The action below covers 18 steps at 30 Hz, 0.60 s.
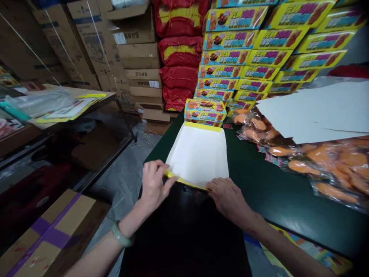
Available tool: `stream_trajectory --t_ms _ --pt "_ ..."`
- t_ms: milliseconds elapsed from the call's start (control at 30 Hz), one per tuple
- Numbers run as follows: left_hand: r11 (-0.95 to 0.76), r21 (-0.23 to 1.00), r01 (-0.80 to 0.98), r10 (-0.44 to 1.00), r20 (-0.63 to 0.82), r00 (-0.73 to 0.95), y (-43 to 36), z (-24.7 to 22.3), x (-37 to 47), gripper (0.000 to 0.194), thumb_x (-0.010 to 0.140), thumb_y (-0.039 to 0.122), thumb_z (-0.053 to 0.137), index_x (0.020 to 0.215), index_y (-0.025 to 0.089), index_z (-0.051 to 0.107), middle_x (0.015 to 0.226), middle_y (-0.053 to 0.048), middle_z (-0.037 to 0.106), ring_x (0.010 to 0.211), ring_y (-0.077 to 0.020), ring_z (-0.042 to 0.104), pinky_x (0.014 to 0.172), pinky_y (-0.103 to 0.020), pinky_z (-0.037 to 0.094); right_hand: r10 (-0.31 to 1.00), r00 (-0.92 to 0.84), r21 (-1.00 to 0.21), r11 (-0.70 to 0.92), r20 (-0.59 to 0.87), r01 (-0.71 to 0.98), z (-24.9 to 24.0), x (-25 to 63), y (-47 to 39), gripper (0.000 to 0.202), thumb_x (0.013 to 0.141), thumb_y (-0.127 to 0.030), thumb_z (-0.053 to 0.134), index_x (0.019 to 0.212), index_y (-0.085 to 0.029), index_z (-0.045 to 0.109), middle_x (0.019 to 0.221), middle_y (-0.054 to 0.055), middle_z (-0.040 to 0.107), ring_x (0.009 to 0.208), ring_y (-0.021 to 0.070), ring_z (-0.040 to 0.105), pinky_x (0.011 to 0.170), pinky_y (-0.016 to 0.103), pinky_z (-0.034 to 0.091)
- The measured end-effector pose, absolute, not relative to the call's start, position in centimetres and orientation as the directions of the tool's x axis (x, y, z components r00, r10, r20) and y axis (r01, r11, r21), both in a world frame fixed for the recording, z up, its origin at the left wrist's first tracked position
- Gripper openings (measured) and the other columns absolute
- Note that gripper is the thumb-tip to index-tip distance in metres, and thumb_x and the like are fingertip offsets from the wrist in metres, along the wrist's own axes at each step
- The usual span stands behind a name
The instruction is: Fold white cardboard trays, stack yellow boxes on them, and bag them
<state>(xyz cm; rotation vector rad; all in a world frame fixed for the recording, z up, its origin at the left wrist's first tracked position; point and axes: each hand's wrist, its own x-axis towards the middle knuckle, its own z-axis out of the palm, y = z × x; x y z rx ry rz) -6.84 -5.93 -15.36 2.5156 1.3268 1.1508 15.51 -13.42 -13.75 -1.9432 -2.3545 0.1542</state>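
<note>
In front of me on the dark green table lies an open cardboard box tray [201, 154], white inside with yellow edges at its far and near ends. My left hand [154, 181] pinches its near left corner between thumb and fingers. At the near right corner, my right hand [226, 194] grips the same yellow edge, its fingertips partly hidden. Just past the tray's far end sits a closed yellow printed box [205, 109], with another beneath it.
Stacked yellow printed boxes [230, 40] rise at the back. To the right are bagged orange items [340, 165] under white card sheets [319, 111]. A second table [100, 99] stands at left, with a taped carton [54, 231] on the floor. Red bundles [181, 52] and brown cartons stand behind.
</note>
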Motion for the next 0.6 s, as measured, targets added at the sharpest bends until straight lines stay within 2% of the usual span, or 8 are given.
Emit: stream_trajectory --t_ms 67,133,233,333,467,600 --pt "-0.792 0.295 0.535 0.604 0.510 0.613 -5.8 -15.0 -7.3 0.024 0.084 0.035 0.056 0.097 0.017 0.060 0.094 -0.008 0.059 0.091 -0.0213 0.048 0.077 -0.035 0.035 0.986 -0.167 -0.240 0.166 0.013 0.957 -13.8 15.8 -13.4 0.011 0.080 -0.012 0.049 0.077 -0.018 0.057 0.075 0.002 0.060 0.074 0.0163 0.053 0.070 0.030 0.030" --pt "-0.838 0.318 0.444 0.543 0.394 0.742 -5.2 -14.9 -7.5 0.019 0.088 0.032 0.051 0.091 0.018 0.063 0.088 -0.006 0.061 0.086 -0.0183 0.048 0.076 -0.034 0.032 0.986 -0.167 -0.323 0.165 0.022 0.932 -14.0 16.1 -13.5 0.007 0.080 -0.014 0.051 0.077 -0.019 0.055 0.075 0.001 0.060 0.075 0.0160 0.051 0.071 0.030 0.030" --pt "-0.822 0.393 0.412 0.534 0.279 0.798 -4.1 -14.7 -7.2 0.021 0.089 0.030 0.049 0.082 0.017 0.064 0.080 -0.003 0.060 0.082 -0.0159 0.049 0.076 -0.033 0.029 0.986 -0.164 -0.378 0.155 0.009 0.913 -14.3 16.4 -13.4 0.008 0.081 -0.020 0.053 0.073 -0.019 0.056 0.079 0.003 0.059 0.080 0.0179 0.048 0.072 0.031 0.030" --pt "-0.800 0.430 0.417 0.522 0.157 0.838 -3.2 -14.1 -6.8 0.020 0.088 0.028 0.050 0.080 0.016 0.064 0.081 -0.003 0.058 0.084 -0.0163 0.048 0.077 -0.033 0.029 0.992 -0.121 -0.399 0.095 -0.040 0.912 -14.4 16.6 -13.0 0.013 0.082 -0.028 0.055 0.073 -0.020 0.059 0.081 0.003 0.058 0.084 0.0194 0.047 0.074 0.032 0.030" --pt "-0.776 0.441 0.452 0.505 0.005 0.863 -2.9 -13.1 -6.3 0.018 0.087 0.025 0.051 0.076 0.015 0.061 0.087 -0.004 0.055 0.091 -0.0184 0.043 0.078 -0.033 0.028 0.985 -0.084 -0.358 0.024 -0.152 0.933 -14.0 16.5 -12.2 0.019 0.083 -0.031 0.053 0.070 -0.020 0.062 0.086 0.004 0.058 0.088 0.0211 0.046 0.075 0.033 0.031" --pt "-0.789 0.434 0.435 0.459 -0.053 0.887 -2.7 -12.6 -5.9 0.014 0.077 0.027 0.066 0.072 0.015 0.061 0.095 -0.003 0.052 0.097 -0.0201 0.041 0.080 -0.035 0.027 0.970 -0.098 -0.325 0.021 -0.221 0.946 -13.6 16.5 -11.7 0.023 0.083 -0.033 0.052 0.069 -0.020 0.064 0.088 0.004 0.058 0.089 0.0218 0.045 0.076 0.035 0.031"
